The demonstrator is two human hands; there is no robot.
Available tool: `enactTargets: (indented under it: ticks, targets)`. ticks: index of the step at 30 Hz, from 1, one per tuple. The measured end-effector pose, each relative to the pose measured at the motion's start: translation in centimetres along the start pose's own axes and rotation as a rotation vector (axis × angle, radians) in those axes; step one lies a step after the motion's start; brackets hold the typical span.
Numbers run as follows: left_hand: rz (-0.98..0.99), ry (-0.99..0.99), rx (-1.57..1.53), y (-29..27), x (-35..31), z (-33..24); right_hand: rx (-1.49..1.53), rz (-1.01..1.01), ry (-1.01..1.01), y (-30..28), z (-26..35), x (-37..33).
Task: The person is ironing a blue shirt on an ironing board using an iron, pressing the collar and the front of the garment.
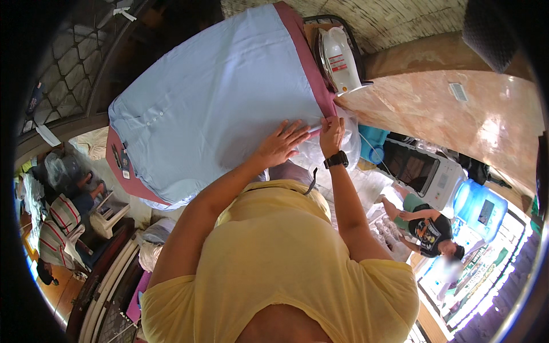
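Observation:
A light blue garment [229, 86] with a short row of small buttons is spread over a table with a maroon cover [300, 34]. My left hand [284, 143] lies on the garment near its right end, fingers stretched and apart. Beside it, my right hand [331, 136], with a black watch on the wrist, has its fingers closed at the garment's edge; exactly which layers it pinches is hidden. A white iron [341, 63] stands past the table's far right corner. At the left end, small dark snips [116, 155] and a dark tag [124, 168] lie on the maroon cover.
Clear plastic sheeting [354, 137] hangs by the table's right end. Farther right are a white machine [440, 177], a blue water jug [481, 208] and a person [430, 228]. A wooden stool [108, 214] and another seated person are at left. A marble-like wall [434, 108] bounds the right.

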State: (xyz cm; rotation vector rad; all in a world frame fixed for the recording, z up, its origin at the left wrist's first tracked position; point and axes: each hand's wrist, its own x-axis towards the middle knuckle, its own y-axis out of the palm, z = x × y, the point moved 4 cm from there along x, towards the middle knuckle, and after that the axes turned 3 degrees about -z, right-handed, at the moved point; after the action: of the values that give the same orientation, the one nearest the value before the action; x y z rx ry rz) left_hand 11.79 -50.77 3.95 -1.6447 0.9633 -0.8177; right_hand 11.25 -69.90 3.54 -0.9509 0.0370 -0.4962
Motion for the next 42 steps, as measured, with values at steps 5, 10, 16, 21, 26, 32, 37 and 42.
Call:
enactTargets:
  ticks: [5,10,16,21,26,32,37,42]
  targets:
    - [-0.26,-0.201,-0.75,-0.4,-0.5,1.9,0.09,0.064,-0.259,1.6,4.9,1.0]
    - [-0.757,-0.53,-0.54,-5.5,0.7,12.0,0.183,0.185,-0.171,2.2,4.5,1.5]
    - [-0.626,-0.499,-0.328,-6.0,3.0,16.5,0.192,0.21,-0.111,2.4,4.1,1.8]
    - [-0.552,-0.521,-0.384,-5.9,3.9,19.7,0.22,0.205,-0.118,2.3,3.9,1.8]
    - [-1.147,-0.891,-0.052,-15.6,0.5,28.2,0.151,0.211,-0.12,1.4,3.7,1.7]
    - [-0.156,-0.198,-0.175,-4.1,4.3,12.5,-0.122,-0.001,-0.35,-1.1,5.2,8.7]
    - [-0.107,-0.074,-0.195,-0.9,5.4,3.2,-0.461,-0.264,-0.218,-3.3,6.5,20.4]
    - [-0.076,-0.067,-0.192,-0.1,5.4,0.6,-0.035,0.126,-0.032,-1.4,5.7,24.1]
